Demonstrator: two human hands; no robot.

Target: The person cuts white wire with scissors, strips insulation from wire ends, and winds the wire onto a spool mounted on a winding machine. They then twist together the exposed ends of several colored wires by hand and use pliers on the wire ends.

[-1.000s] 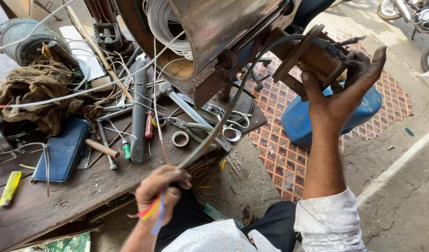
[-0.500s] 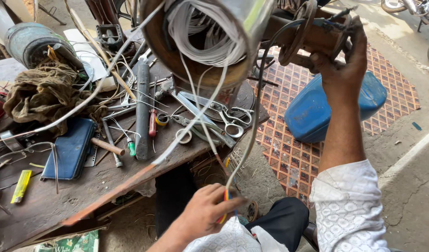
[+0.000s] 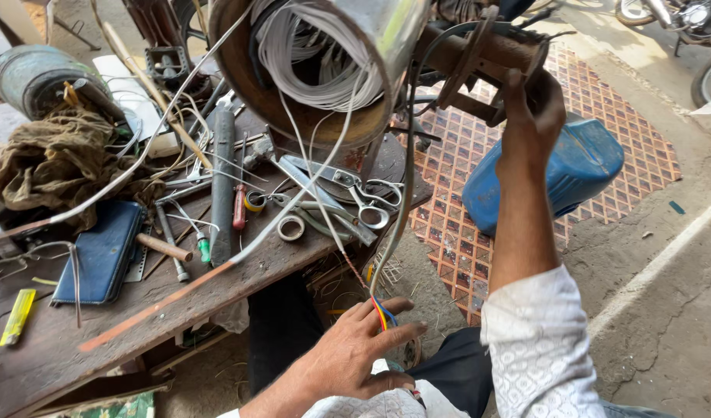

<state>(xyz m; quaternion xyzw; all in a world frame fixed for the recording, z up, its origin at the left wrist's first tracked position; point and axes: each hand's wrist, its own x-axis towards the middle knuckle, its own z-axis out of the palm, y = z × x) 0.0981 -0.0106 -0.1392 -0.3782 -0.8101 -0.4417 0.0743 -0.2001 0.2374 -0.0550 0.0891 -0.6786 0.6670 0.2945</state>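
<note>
I see a big round metal drum [image 3: 324, 54] full of white wire coils, leaning over the bench [image 3: 239, 275]. A rusty crank [image 3: 487, 66] sticks out of its side. My right hand [image 3: 529, 108] is up high, arm straight, with its fingers wrapped tight around that crank. A blue can [image 3: 580, 166] lies on the ground behind that arm. My left hand [image 3: 355, 348] is low, near my lap, palm down, fingers partly curled. They pinch the ends of red, yellow and blue wires [image 3: 380, 313] that hang down from the drum. On the bench near the drum lie scissors [image 3: 363, 197] and a small tape roll [image 3: 291, 227].
</note>
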